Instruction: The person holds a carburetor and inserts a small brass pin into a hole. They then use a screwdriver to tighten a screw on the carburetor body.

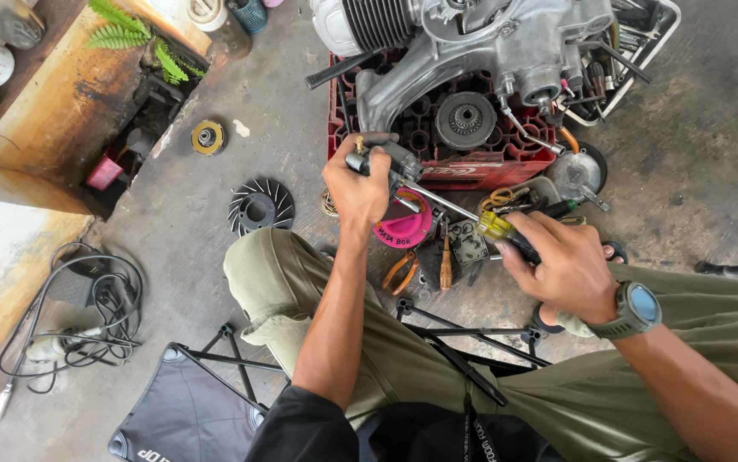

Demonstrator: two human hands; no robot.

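Nearest, the right hand (567,272) is closed around a screwdriver (495,227), its shaft angled up-left into a small metal part (388,159). That part is gripped by the left hand (358,190), before the crate (463,171).

repair workshop, prob. for motorbikes: stained concrete floor (300,103), engine (471,43) on red crate (471,167), loose tools (437,257) & cooling fan (261,206) lying around.
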